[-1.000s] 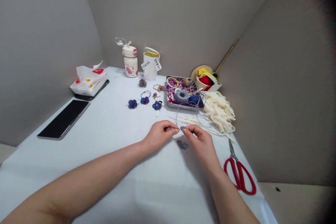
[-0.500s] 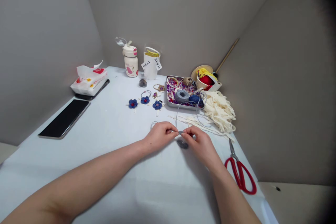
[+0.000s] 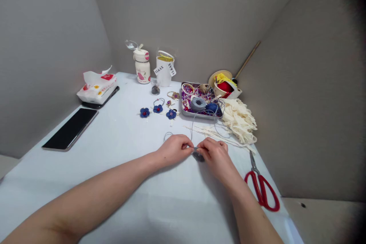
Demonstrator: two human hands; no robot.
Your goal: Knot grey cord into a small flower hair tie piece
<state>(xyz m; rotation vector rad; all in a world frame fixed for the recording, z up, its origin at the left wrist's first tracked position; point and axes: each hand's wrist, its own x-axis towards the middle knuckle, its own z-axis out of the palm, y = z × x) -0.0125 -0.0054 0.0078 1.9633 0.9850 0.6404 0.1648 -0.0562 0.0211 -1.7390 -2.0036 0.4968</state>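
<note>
My left hand [image 3: 177,148] pinches grey cord between thumb and fingertips over the middle of the table. Close beside it, my right hand [image 3: 215,153] pinches the same grey cord [image 3: 191,131], its fingertips almost meeting the left ones. A dark grey piece [image 3: 198,156] lies just under the fingertips; the right fingers partly cover it and I cannot make out its exact shape. From my hands the cord runs up toward a grey spool [image 3: 198,103] in a metal tray [image 3: 200,116]. A loose loop of cord shows behind my left hand.
Blue fabric flowers [image 3: 158,108] and hair ties lie left of the tray. Cream lace [image 3: 240,122] is heaped at its right. Red-handled scissors [image 3: 261,190] rest near the right edge. A phone [image 3: 71,129], tissue pack [image 3: 97,88], bottle [image 3: 142,69] and white canister [image 3: 164,72] stand farther off.
My right hand has turned more palm-down, its fingers now folded over the dark grey piece. Both pinches have dropped slightly. My left hand has otherwise barely moved.
</note>
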